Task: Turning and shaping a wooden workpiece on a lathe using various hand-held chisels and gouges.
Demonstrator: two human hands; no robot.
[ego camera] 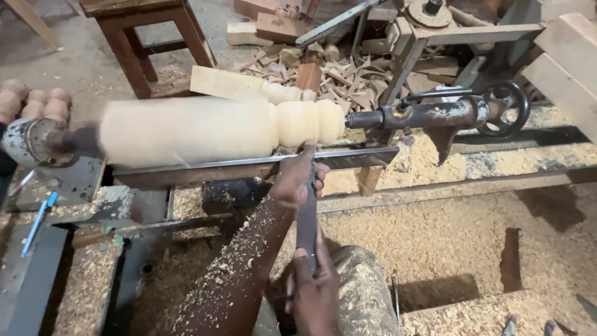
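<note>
A woodturning workshop: lathe (435,115), sawdust-covered floor (472,230), scattered offcuts (348,81).

Your way to the spinning wooden workpiece (211,129) is barred from the near side by the long metal tool rest (249,165), just beside it. To the right, the tailstock (435,115) with its handwheel (507,109) blocks that end. Far behind, piled wood scraps (336,74) crowd the space. You have open room near right, over the sawdust-covered bed (472,218).
</note>
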